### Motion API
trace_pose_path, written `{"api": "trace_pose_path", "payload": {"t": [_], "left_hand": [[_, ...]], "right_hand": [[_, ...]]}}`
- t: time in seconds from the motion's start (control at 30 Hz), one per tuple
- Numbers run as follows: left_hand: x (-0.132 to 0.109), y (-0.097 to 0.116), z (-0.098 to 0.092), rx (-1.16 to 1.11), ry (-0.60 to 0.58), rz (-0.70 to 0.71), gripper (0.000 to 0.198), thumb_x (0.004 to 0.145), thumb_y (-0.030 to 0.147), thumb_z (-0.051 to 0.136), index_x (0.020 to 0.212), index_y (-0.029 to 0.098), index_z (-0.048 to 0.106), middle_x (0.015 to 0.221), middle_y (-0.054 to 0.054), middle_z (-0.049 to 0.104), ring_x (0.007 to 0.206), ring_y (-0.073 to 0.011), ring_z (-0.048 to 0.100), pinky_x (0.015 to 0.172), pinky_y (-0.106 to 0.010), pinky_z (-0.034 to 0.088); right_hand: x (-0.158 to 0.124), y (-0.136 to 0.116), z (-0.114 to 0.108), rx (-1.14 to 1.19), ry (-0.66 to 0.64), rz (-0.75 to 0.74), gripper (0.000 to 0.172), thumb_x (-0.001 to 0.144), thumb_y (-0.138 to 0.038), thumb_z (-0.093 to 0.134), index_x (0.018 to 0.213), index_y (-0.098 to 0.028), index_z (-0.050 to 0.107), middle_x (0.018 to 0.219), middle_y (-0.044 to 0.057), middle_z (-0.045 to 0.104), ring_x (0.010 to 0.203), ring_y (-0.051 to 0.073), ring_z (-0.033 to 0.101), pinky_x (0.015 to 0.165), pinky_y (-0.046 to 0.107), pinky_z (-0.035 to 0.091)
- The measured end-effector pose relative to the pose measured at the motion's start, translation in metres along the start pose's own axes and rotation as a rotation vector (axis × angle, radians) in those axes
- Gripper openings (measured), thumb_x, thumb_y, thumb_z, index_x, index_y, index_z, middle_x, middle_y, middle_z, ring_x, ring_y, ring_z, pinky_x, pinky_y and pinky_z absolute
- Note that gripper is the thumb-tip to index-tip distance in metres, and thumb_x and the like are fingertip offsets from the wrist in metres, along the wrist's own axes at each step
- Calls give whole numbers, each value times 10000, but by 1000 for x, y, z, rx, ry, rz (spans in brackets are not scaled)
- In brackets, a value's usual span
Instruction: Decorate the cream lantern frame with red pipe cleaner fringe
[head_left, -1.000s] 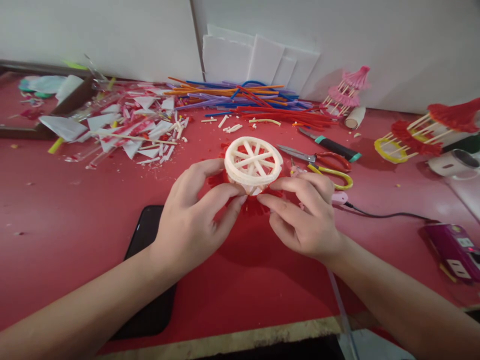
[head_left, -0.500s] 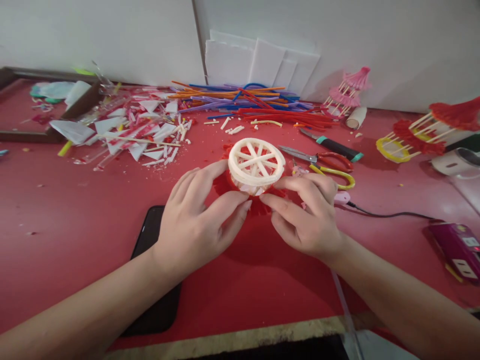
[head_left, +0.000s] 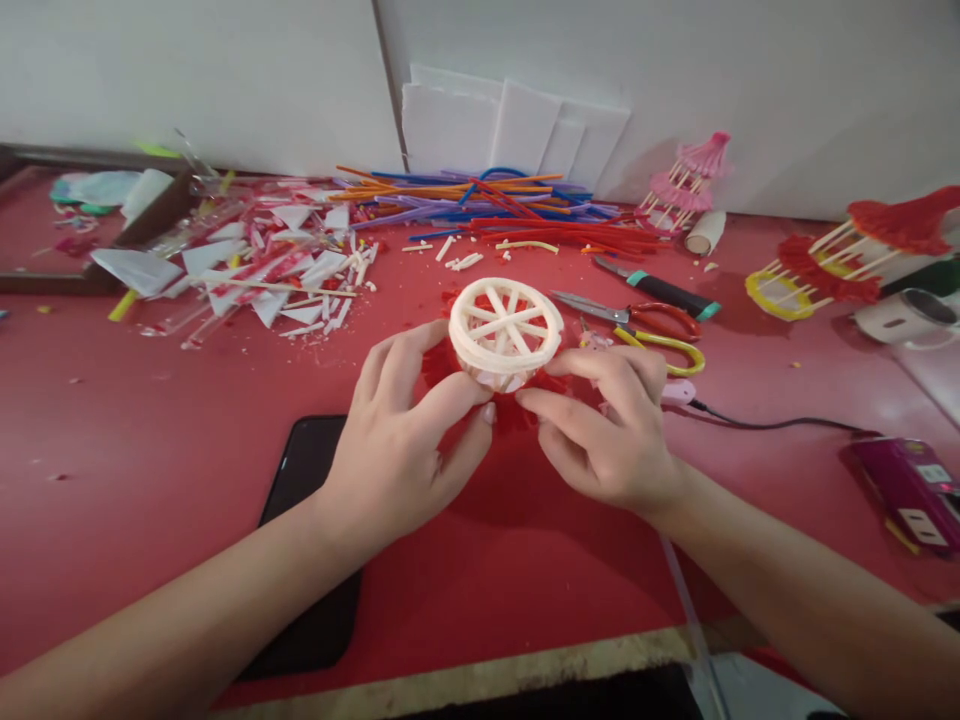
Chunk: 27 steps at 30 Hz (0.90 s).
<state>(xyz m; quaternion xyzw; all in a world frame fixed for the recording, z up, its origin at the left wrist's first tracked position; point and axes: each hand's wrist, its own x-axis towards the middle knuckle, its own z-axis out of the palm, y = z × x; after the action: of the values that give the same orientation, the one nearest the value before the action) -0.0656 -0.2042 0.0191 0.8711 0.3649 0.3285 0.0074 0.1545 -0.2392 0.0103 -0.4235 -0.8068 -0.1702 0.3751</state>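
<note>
A small craft piece with a cream, spoked wheel-like top [head_left: 506,325] is held between my two hands, just above the red table. Red frilled material [head_left: 437,368] spreads out beneath the wheel, and whitish parts show between the two. From the left, my left hand [head_left: 409,430] grips its lower edge with fingers and thumb. On the other side my right hand [head_left: 611,420] pinches the lower right edge the same way. Both hands' fingertips are partly hidden by the piece. Under my left wrist lies a black phone [head_left: 307,560].
Scissors [head_left: 637,320] and a black-and-green cutter [head_left: 664,295] lie to the right. Behind are coloured pipe cleaners [head_left: 480,200] and a scrap pile [head_left: 270,260]. Pink [head_left: 686,185] and red tiered models [head_left: 847,255], a mug [head_left: 904,318] and a purple power strip [head_left: 911,490] stand right.
The view has shifted slightly, moving the background a little to the left. Both hands keep their hold on the craft piece, and its position between them is nearly the same.
</note>
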Motion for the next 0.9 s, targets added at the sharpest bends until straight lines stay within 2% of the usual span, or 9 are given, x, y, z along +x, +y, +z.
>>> {"api": "trace_pose_path", "payload": {"t": [0.13, 0.27, 0.4, 0.57, 0.73, 0.9], "left_hand": [[0, -5, 4, -66, 60, 22, 148, 899, 171, 618, 1000, 271, 577, 1269, -144, 582, 1198, -381, 589, 943, -642, 523], [0, -8, 6, -100, 86, 24, 176, 881, 174, 636, 1011, 285, 590, 1263, -135, 597, 1193, -372, 598, 939, -635, 522], [0, -7, 5, -108, 86, 19, 183, 886, 173, 629, 1019, 293, 589, 1257, -125, 601, 1184, -358, 603, 941, -629, 525], [0, -7, 5, -105, 59, 21, 194, 915, 184, 607, 1087, 268, 576, 1275, -152, 568, 1220, -361, 584, 977, -627, 513], [-1, -8, 6, -97, 67, 20, 221, 915, 186, 616, 1111, 272, 558, 1275, -154, 568, 1225, -361, 586, 977, -624, 524], [0, -5, 4, -86, 91, 46, 255, 900, 226, 646, 1125, 294, 546, 1230, -139, 616, 1161, -354, 625, 935, -609, 545]], "right_hand": [[3, 7, -6, 19, 96, 32, 200, 842, -115, 649, 996, -241, 675, 1013, 48, 688, 933, 224, 597, 868, 420, 485], [7, 15, -11, 40, 178, 54, 196, 818, -111, 726, 915, -242, 616, 881, 18, 714, 819, 199, 655, 796, 394, 524], [7, 23, -14, 91, 124, 67, 186, 839, -93, 740, 814, -243, 633, 775, -2, 749, 741, 180, 679, 746, 363, 563], [4, 27, -16, 106, 20, 26, 172, 858, -99, 736, 949, -244, 720, 882, 15, 805, 797, 189, 709, 770, 369, 592], [6, 17, -13, 151, 29, -17, 190, 875, -92, 703, 1037, -192, 703, 881, 50, 786, 798, 189, 698, 772, 375, 600], [7, 6, -9, 184, -16, -15, 191, 893, -122, 699, 1058, -218, 691, 906, 32, 750, 823, 177, 686, 760, 357, 592]]}}
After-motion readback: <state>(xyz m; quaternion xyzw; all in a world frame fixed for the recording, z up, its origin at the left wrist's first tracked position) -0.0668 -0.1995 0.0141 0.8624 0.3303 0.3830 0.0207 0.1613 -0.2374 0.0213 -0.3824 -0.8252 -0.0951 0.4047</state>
